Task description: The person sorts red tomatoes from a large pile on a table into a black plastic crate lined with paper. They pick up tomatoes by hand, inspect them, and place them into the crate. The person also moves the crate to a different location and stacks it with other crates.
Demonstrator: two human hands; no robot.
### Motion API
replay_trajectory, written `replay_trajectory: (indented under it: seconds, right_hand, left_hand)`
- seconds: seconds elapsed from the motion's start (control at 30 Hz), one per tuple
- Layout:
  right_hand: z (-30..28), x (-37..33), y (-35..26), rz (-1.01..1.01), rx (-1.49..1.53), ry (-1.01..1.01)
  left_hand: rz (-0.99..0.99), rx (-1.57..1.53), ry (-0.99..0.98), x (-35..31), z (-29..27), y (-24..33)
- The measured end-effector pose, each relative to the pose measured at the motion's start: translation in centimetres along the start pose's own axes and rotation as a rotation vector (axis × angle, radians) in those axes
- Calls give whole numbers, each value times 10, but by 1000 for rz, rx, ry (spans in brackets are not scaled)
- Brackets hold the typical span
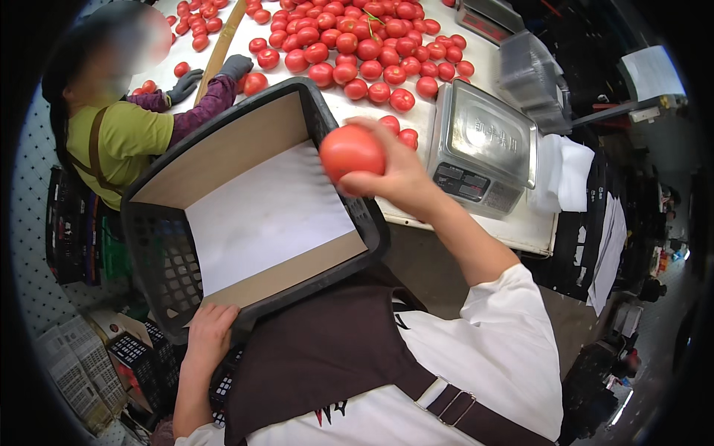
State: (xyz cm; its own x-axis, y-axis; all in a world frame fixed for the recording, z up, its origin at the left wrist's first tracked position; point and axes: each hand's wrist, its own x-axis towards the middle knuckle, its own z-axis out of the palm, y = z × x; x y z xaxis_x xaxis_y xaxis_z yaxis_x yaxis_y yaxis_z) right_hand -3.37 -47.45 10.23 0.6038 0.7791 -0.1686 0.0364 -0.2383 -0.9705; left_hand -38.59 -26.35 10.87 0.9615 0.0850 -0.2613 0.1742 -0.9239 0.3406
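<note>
While the right hand point(405, 177) grips a tomato point(351, 157), thumb below and fingers above, its forearm slants up and leftward. The left hand point(214, 325) bends its fingers over the near rim of a crate point(378, 234), holding it. The tomato hovers by the crate's right wall, above and right of the left hand. The crate's open top spreads between both hands; a scale point(487, 141) stands right of the right hand, near the table's point(526, 234) edge.
</note>
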Motion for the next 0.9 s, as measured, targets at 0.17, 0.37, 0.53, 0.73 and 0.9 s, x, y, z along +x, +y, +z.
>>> replay_trajectory:
  seconds: [0.17,0.37,0.53,0.73,0.9]
  right_hand:
    - [28,13,14,429,746,-290]
    - [42,4,8,410,558,-182]
    - [-18,-17,33,54,-77,345]
    - [-63,-90,232,363,-932,307]
    - [-16,-87,280,532,-994,427]
  left_hand:
    - [20,-13,28,-7,8,-3]
    - [24,-22,16,-9,10,-4]
    - [-22,-34,1,-12,13,1]
    - [25,-30,-5,-5,12,-5]
    - [23,-10,-10,-8,12,-7]
